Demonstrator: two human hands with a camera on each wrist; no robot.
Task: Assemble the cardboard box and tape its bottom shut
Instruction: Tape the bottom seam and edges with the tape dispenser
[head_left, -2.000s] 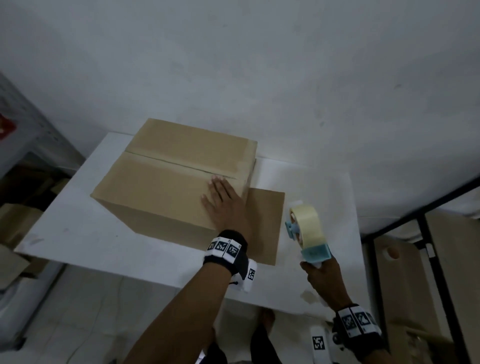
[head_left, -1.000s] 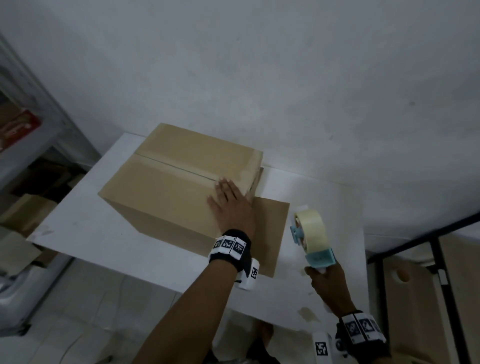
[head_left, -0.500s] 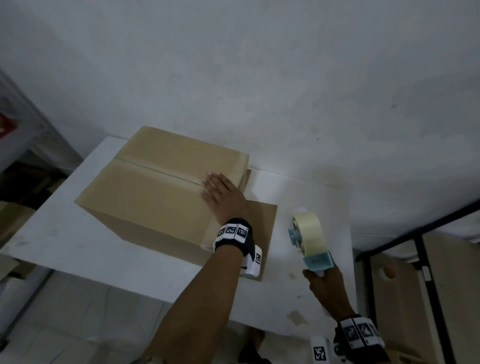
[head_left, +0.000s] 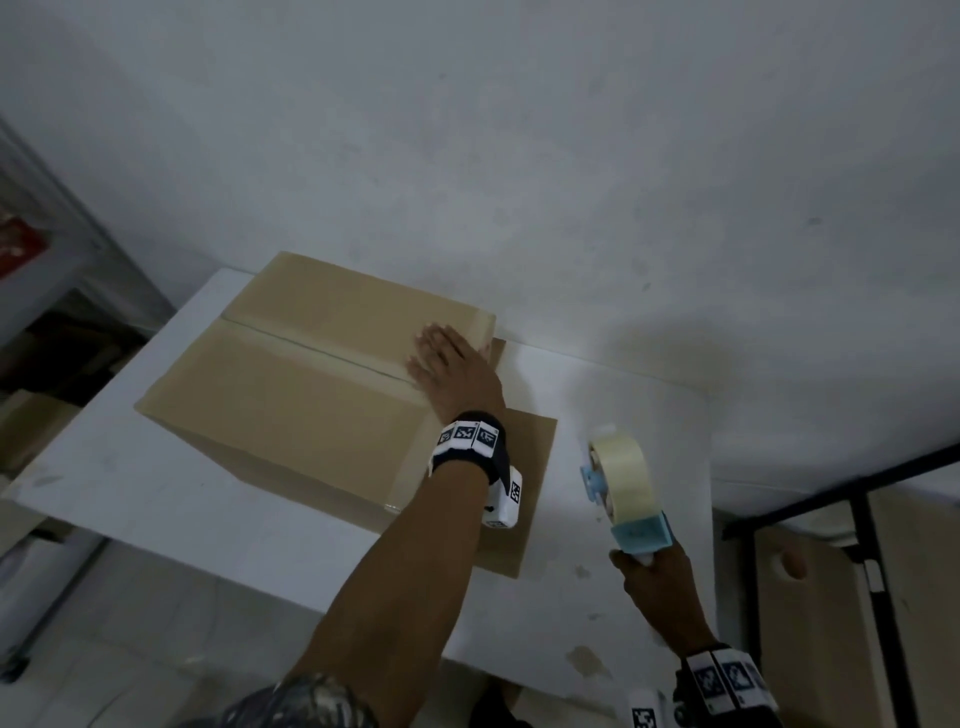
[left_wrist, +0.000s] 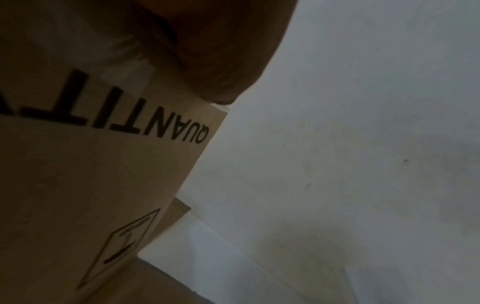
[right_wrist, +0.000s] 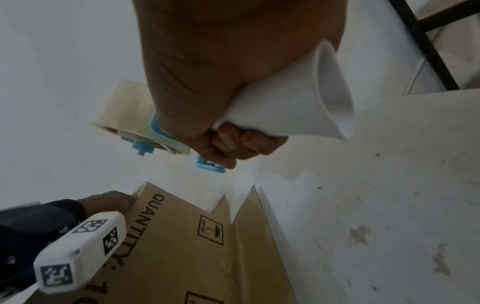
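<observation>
Our left hand lies flat on the cardboard box on the worktop, beside the flap seam; our right hand grips the tape dispenser clear of it. If that palm lifts, we judge the flaps may gape and the tape land crooked.

The room is dim and grey, everything slightly soft and grainy. My left wrist view is darkest, my left hand a blurred brown mass. A soft shadow falls on the wall. Straight lines bend toward the edges, and the table looks washed pale.
</observation>
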